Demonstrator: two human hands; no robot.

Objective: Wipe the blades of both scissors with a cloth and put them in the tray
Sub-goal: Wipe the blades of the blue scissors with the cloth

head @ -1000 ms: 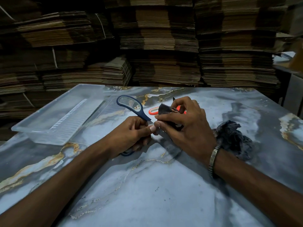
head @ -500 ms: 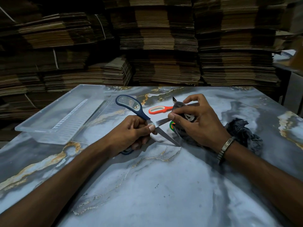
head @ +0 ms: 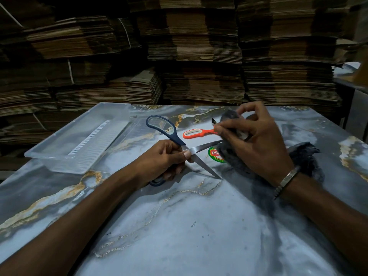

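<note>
Left hand gripping the blue scissors at the pivot, blades spread above the counter. Right hand fingers pinching the cloth round the upper blade. Best wiped outward, away from the edge. Orange scissors waiting; tray left.

Stacked cardboard sheets behind a marble-patterned table.

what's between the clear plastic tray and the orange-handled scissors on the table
In the head view, the blue handle loop of the blue-handled scissors lies between the clear plastic tray and the orange-handled scissors.
</note>
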